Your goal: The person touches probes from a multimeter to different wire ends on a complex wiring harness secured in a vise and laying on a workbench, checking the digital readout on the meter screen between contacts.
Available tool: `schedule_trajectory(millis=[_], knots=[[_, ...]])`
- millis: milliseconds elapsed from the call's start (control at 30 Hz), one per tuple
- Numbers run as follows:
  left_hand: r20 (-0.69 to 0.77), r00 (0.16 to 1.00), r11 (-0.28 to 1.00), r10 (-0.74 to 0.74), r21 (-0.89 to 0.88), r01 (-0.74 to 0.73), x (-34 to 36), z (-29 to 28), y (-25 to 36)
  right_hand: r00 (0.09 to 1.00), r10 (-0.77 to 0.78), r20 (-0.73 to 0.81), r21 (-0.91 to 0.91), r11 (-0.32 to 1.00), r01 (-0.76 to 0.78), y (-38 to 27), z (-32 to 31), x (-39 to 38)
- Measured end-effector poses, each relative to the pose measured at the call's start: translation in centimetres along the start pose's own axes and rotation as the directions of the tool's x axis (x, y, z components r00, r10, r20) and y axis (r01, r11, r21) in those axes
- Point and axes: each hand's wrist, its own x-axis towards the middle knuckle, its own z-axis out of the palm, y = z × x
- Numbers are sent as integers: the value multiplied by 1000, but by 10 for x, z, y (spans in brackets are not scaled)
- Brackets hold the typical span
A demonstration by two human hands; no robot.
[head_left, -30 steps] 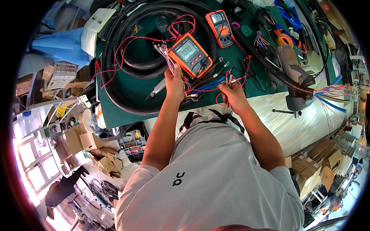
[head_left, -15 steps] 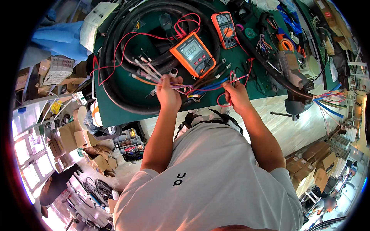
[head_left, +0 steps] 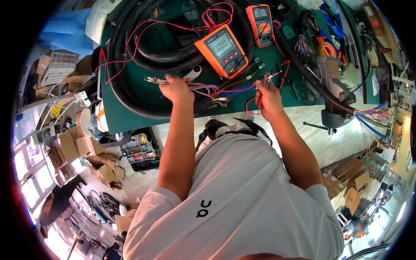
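Observation:
My left hand (head_left: 177, 90) is closed around a bundle of thin coloured wires (head_left: 155, 80), their tips sticking out to the left. From that fist the wires run right toward thicker cable ends with metal lugs (head_left: 258, 65). My right hand (head_left: 270, 102) is closed on a red test lead (head_left: 251, 111); small metal and pink parts show at its fingertips, too small to make out. Just beyond the hands lies a large orange meter (head_left: 234, 65) with a lit screen. A smaller orange multimeter (head_left: 261, 27) lies farther right.
A thick black cable (head_left: 125, 97) is coiled on the green table (head_left: 119, 123). Red leads loop over it. At right stand a grey tool (head_left: 328, 71), orange tape (head_left: 327, 50) and a stripped cable end (head_left: 372, 115). A parts organizer (head_left: 139, 149) sits below the left edge.
My left hand has moved left along the wires, which were fanned out and are now gathered into one bundle. My right hand stays near the lugs. The whole view has shifted slightly.

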Motion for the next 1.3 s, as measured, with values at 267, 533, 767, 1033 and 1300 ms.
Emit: schedule_trajectory(millis=[267, 533, 767, 1033, 1300], knots=[[287, 756, 437, 589, 674, -596, 4, 0, 1, 998, -63, -11, -56, 996, 63, 0, 2, -1], [750, 549, -185, 368, 638, -747, 34, -7, -20, 993, -109, 44, -103, 988, 113, -3, 3, -4], [97, 932, 760, 350, 552, -343, 62, -5, -6, 997, -55, 53, -55, 997, 58, -4, 5, 8], [611, 91, -161, 787, 345, -925, -90, 17, 60, 993, -82, 83, -25, 996, 84, -16, 8, 8], [922, 282, 303, 267, 198, -932, -143, 81, -31, 958, -249, 144, -12, 967, 254, -14, 10, -4]])
